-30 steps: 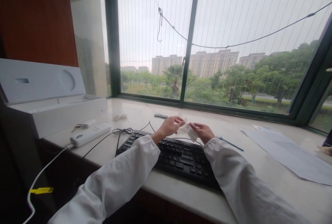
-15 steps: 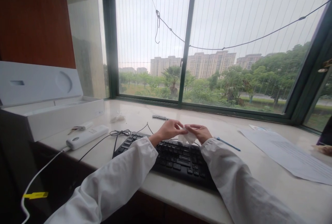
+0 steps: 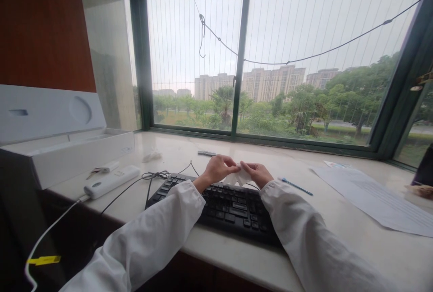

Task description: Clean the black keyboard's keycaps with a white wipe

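Facing a wide window (image 3: pixel 191 34), working over a pale countertop (image 3: pixel 287 163) and crossing its front edge with white sleeves (image 3: pixel 152 231), both cut off at the bottom. Having an open white box (image 3: pixel 84 154) cut off at the left, bearing small print (image 3: pixel 126 150) near its right end, too faint to read. Covering part of a black keyboard (image 3: pixel 237 215) with both sleeves. Having a paper sheet (image 3: pixel 365 197) at the right, bearing printed lines too small to make out and running out of view. Pinching a thin white tissue (image 3: pixel 242 177) in the closed fingertips of left hand (image 3: pixel 217 169) and right hand (image 3: pixel 259 174), over the keyboard's far edge, hiding its gripped part. Seeing a yellow tag (image 3: pixel 45 260) at the lower left, bearing illegible marks. Having open room beside the right hand around a slim blue stick (image 3: pixel 297 186).
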A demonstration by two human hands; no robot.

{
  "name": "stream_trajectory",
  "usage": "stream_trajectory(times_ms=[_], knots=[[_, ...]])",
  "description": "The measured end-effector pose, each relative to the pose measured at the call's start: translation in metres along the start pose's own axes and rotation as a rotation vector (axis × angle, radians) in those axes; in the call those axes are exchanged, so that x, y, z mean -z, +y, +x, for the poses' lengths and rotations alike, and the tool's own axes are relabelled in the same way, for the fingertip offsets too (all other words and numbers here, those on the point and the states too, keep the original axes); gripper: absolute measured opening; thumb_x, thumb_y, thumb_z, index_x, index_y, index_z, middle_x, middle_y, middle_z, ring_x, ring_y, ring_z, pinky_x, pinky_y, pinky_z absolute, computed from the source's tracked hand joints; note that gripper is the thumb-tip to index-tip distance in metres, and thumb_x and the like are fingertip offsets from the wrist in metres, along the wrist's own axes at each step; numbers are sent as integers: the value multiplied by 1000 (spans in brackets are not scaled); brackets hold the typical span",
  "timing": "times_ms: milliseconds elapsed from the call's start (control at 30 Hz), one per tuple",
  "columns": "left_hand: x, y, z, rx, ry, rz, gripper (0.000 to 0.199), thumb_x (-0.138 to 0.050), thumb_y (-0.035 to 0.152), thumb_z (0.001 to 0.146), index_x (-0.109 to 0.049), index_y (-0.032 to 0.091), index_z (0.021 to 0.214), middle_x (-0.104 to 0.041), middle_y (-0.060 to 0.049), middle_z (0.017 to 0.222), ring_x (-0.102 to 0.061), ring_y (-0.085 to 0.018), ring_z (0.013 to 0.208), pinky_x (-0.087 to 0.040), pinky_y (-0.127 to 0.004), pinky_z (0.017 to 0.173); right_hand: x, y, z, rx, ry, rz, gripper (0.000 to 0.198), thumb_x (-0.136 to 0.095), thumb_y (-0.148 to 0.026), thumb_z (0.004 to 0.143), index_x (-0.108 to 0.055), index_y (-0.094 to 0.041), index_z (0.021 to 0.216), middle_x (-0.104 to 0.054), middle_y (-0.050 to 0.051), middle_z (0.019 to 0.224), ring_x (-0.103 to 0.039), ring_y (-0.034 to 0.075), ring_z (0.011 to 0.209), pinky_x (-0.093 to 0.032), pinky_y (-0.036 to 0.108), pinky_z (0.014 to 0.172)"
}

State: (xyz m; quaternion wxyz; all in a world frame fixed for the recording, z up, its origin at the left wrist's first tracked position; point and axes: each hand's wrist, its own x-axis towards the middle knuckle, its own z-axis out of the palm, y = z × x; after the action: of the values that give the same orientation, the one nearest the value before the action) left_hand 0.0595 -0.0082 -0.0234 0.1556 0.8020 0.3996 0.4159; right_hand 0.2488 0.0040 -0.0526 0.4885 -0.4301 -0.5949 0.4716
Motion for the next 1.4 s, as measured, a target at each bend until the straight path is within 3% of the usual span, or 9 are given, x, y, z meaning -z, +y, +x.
stream_trajectory(times_ms=[100,333,567,700,833,1000,1167,1400], knots=[[-1,0,0,-19,14,12,35,-67,52,73,-77,19,82,-71,-3,73,-63,-16,67,-43,-25,63,-1,-6,-5,32,3,19,52,-81,-52,56,-77,-12,89,-75,8,77,-65,16,65,-50,26,64],[-2,2,0,-64,11,-5,36,-67,55,74,-75,20,81,-72,-2,76,-64,-16,72,-44,-25,68,2,-11,-7,108,72,-71,57,-74,-62,57,-77,-12,86,-74,9,74,-66,20,66,-52,30,63],[-1,2,0,-14,33,8,29,-59,46,84,-73,21,90,-73,-2,83,-64,-16,73,-46,-25,65,4,-9,-3,101,116,-7,51,-79,-54,57,-77,-13,86,-74,7,74,-64,16,61,-50,26,59],[-1,5,-2,-43,119,15,22,-70,39,77,-71,22,91,-73,-1,86,-65,-15,76,-47,-24,66,4,-13,-7,86,179,-1,50,-80,-53,55,-77,-13,85,-74,8,75,-65,16,63,-51,26,59],[-2,10,-4,-113,93,-23,18,-72,39,75,-72,21,81,-73,-1,85,-66,-15,80,-48,-23,67,2,-16,-10,70,237,-24,49,-82,-54,52,-75,-13,79,-72,7,66,-62,15,57,-49,25,54],[-1,15,-7,-106,55,-7,16,-70,34,77,-71,21,87,-74,-1,87,-67,-15,75,-47,-22,63,-1,-16,-9,68,208,-53,49,-80,-56,52,-73,-13,75,-69,6,59,-58,13,51,-44,24,48],[1,16,-8,-96,38,-2,21,-72,38,75,-69,20,87,-73,-1,84,-67,-15,69,-48,-23,62,-4,-15,-7,130,144,-106,49,-75,-58,58,-73,-13,78,-72,7,68,-60,14,55,-45,24,52],[-1,20,-8,-120,92,23,31,-76,43,70,-67,21,90,-72,0,82,-66,-16,73,-47,-24,63,-8,-22,-13,138,204,-208,48,-72,-62,61,-69,-16,77,-71,6,64,-63,17,56,-45,24,48]])
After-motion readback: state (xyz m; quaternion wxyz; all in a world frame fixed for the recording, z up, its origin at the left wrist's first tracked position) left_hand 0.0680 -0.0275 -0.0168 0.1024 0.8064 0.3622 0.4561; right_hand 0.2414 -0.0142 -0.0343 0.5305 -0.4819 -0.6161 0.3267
